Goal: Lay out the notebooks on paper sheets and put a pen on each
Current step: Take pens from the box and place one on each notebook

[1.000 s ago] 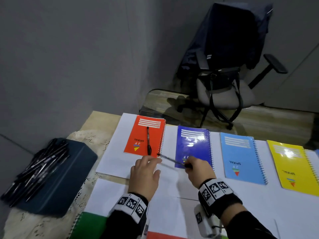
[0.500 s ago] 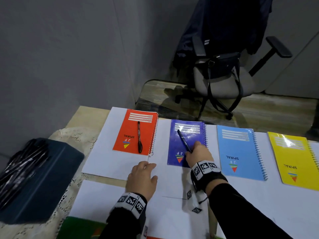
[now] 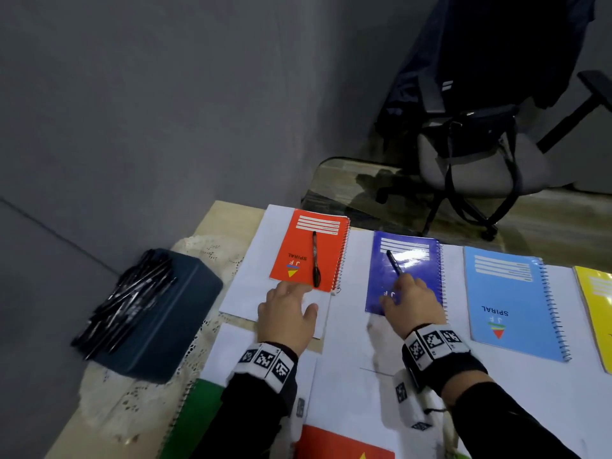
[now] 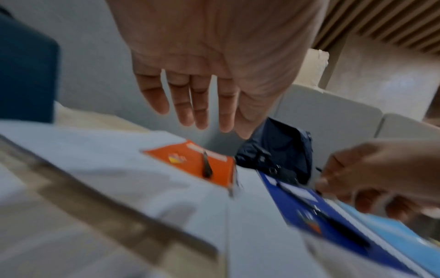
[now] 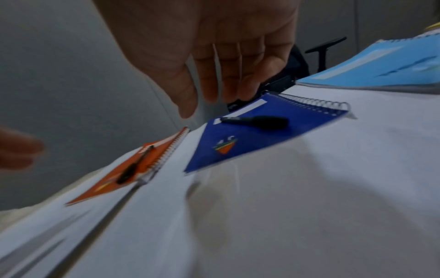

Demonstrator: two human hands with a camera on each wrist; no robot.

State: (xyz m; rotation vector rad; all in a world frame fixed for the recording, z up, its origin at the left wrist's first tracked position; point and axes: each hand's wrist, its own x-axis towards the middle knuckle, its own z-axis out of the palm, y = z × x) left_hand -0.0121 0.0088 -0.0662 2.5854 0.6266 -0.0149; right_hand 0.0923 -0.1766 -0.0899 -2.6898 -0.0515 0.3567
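A black pen (image 3: 315, 260) lies on the orange notebook (image 3: 298, 253) at the far left of the row. A second black pen (image 3: 394, 263) lies slanted on the dark blue notebook (image 3: 414, 270). My right hand (image 3: 410, 299) hovers over that notebook's near half. In the right wrist view its fingers (image 5: 214, 75) hang relaxed above the pen (image 5: 257, 121) and hold nothing. My left hand (image 3: 288, 313) lies flat and open on the white paper sheet (image 3: 248, 286), just below the orange notebook. The light blue (image 3: 510, 303) and yellow (image 3: 596, 299) notebooks carry no pen.
A dark blue box (image 3: 172, 326) with a pile of black pens (image 3: 129, 299) stands on a lace cloth at the left. A green notebook (image 3: 198, 419) and a red one (image 3: 341, 445) lie at the near edge. An office chair (image 3: 480, 160) stands beyond the table.
My right hand carried the pen onto the dark blue notebook, laid it there and let go. My left hand slid forward to the orange notebook's near edge.
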